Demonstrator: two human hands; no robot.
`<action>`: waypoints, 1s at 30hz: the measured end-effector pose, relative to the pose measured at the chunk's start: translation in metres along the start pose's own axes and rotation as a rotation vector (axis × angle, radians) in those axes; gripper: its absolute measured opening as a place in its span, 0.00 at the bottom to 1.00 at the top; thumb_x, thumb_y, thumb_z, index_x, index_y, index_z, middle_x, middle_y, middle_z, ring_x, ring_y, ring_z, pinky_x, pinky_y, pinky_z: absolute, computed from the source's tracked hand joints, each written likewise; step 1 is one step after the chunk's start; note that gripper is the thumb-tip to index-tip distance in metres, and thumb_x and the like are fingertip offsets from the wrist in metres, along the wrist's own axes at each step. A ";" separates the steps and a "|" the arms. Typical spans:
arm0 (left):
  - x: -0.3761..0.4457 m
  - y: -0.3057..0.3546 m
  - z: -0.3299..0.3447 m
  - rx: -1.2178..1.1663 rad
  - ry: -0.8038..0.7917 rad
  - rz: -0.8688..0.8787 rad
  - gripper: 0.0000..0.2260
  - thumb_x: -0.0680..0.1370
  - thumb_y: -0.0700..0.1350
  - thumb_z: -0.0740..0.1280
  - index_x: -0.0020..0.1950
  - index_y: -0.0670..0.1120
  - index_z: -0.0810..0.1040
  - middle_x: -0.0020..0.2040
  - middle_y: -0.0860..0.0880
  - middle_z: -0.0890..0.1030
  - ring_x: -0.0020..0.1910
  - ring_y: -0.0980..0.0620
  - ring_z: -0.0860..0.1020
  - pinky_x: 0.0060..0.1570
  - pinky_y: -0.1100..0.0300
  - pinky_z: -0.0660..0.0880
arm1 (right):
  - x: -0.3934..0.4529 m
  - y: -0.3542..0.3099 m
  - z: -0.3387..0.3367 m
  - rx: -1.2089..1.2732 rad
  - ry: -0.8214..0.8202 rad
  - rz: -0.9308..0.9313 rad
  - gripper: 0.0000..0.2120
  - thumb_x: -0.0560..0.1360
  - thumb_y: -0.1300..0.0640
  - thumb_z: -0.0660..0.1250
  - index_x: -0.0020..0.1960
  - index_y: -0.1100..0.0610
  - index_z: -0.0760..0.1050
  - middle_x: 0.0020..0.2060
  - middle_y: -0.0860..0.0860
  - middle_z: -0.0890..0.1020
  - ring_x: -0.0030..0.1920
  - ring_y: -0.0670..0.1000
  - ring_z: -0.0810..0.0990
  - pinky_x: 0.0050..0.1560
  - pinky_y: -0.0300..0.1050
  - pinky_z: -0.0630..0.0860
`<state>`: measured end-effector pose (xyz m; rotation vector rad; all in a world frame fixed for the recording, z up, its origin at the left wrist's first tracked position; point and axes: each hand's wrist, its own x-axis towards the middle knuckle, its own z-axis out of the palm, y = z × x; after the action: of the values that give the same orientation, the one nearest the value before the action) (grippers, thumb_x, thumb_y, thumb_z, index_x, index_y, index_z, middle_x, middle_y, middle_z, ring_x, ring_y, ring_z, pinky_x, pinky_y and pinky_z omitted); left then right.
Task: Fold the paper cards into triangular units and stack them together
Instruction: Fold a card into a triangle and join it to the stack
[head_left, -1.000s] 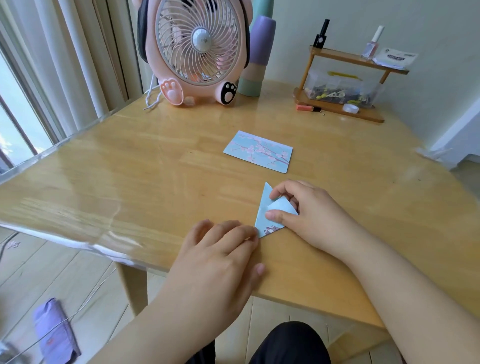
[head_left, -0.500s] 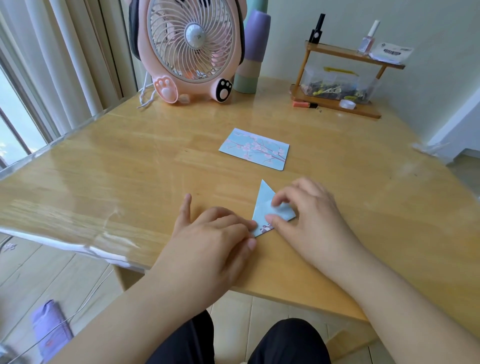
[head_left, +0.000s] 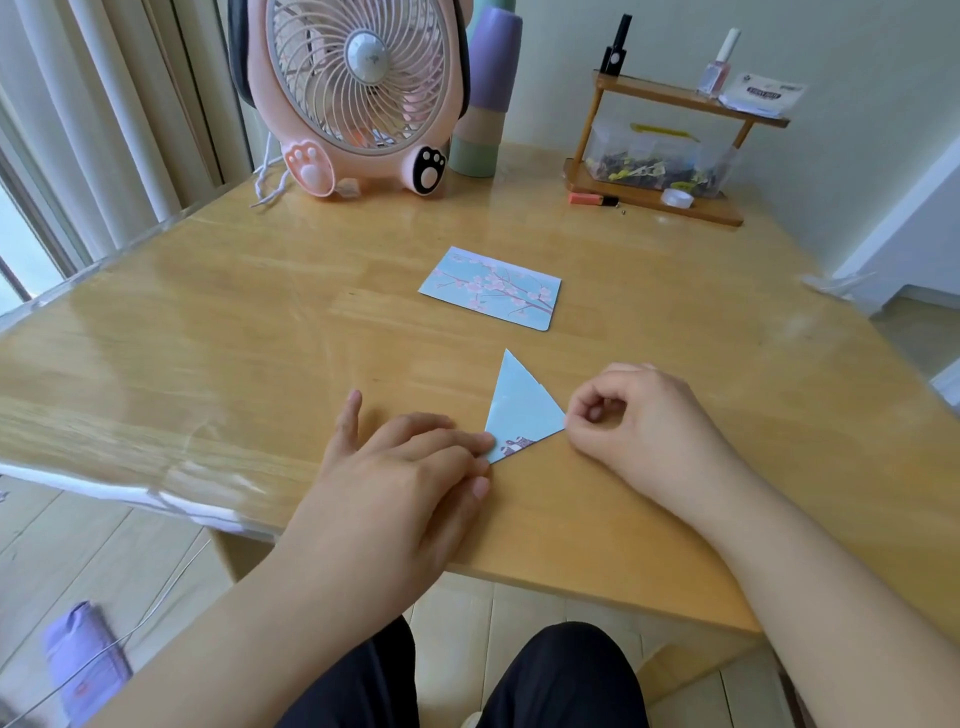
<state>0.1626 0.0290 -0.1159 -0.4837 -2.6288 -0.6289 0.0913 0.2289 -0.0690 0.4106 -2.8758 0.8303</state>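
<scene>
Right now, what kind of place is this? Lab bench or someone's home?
Most likely a home, not a lab: a wooden table by a curtained window, a pink paw-footed desk fan, and a small wooden shelf holding nail polish bottles and a box of clips.

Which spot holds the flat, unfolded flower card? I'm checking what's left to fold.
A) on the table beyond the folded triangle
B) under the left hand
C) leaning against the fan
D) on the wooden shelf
A: the unfolded card lies flat on the table, farther from the person than the folded triangle that the left hand presses at its near corner.
</scene>
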 end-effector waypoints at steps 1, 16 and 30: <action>0.000 0.000 0.000 0.003 -0.002 0.002 0.16 0.78 0.54 0.54 0.47 0.54 0.82 0.55 0.64 0.80 0.58 0.59 0.73 0.63 0.34 0.61 | 0.001 0.000 -0.001 -0.006 -0.007 0.013 0.13 0.67 0.59 0.70 0.28 0.46 0.72 0.33 0.46 0.77 0.43 0.47 0.72 0.58 0.51 0.70; -0.005 0.006 0.007 0.085 0.058 0.026 0.15 0.75 0.52 0.57 0.48 0.51 0.82 0.54 0.60 0.82 0.56 0.56 0.75 0.62 0.31 0.64 | 0.019 -0.026 0.027 0.145 -0.203 -0.253 0.08 0.70 0.64 0.69 0.35 0.52 0.76 0.34 0.46 0.75 0.34 0.43 0.71 0.38 0.31 0.69; -0.006 0.005 0.001 0.064 0.017 0.025 0.14 0.76 0.52 0.57 0.46 0.52 0.81 0.55 0.62 0.81 0.56 0.56 0.78 0.61 0.32 0.65 | 0.073 -0.005 0.034 0.130 -0.055 -0.148 0.07 0.71 0.62 0.68 0.35 0.54 0.76 0.29 0.43 0.72 0.30 0.39 0.70 0.33 0.28 0.67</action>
<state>0.1695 0.0324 -0.1179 -0.4884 -2.6143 -0.5368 0.0212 0.1898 -0.0815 0.6615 -2.8071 0.9972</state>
